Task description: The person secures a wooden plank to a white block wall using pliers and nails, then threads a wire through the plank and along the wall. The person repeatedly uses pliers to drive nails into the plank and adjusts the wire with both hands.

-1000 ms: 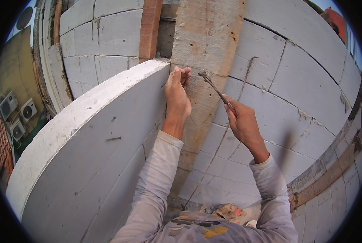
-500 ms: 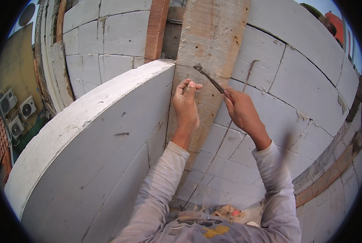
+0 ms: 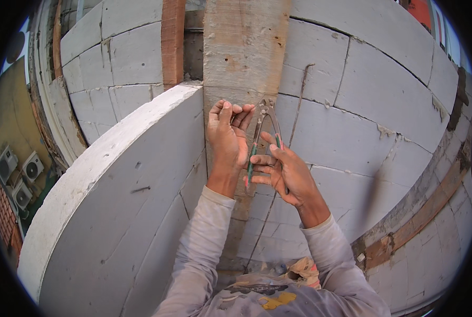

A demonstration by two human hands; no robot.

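My left hand (image 3: 226,140) is raised by the inner end of the white block partition (image 3: 162,153), its fingertips curled in a pinch on something I cannot make out. Just to its right, my right hand (image 3: 286,174) holds long metal pincers (image 3: 267,111) with worn green and red handles, which are spread apart within its fingers. The pincer head points up, close beside my left fingertips, in front of a rough, stained vertical board (image 3: 244,45). A nail (image 3: 141,189) sticks from the partition's face.
A white block wall (image 3: 368,84) fills the back, with a reddish timber (image 3: 172,42) and a thin rusty rod (image 3: 301,90). Crumpled sacks (image 3: 304,269) lie below. At far left, air-conditioner units (image 3: 32,169) hang on a yellow wall beside roof tiles. A timber strip (image 3: 405,232) runs along the right.
My right hand has moved left and down, turning the pincers from slanted to upright, and their handles have spread. My left fingertips are now beside the pincer head. The view has shifted slightly.
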